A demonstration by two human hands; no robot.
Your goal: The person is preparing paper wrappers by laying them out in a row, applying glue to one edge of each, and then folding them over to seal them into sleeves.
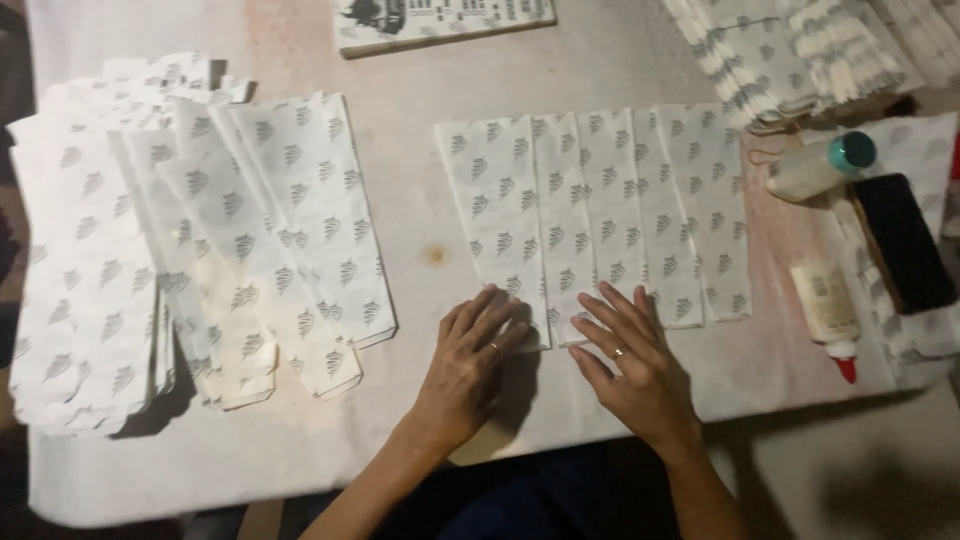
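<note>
At six o'clock on the table [420, 130], the fanned row of paper bags [600, 215] lies flat. Left hand [470, 365] and right hand [630, 360] press its near edge, fingers spread, grasping nothing. Glue bottle [828, 312] sits at three o'clock, loose bag pile [200, 250] at nine.

A row of flat white paper bags [600, 215] printed with small grey leaf-like marks lies fanned and overlapping on the desk [420, 200], long sides running away from the viewer. Their near ends seem slightly staggered, with both hands pressing the leftmost bags' bottom edges.
</note>
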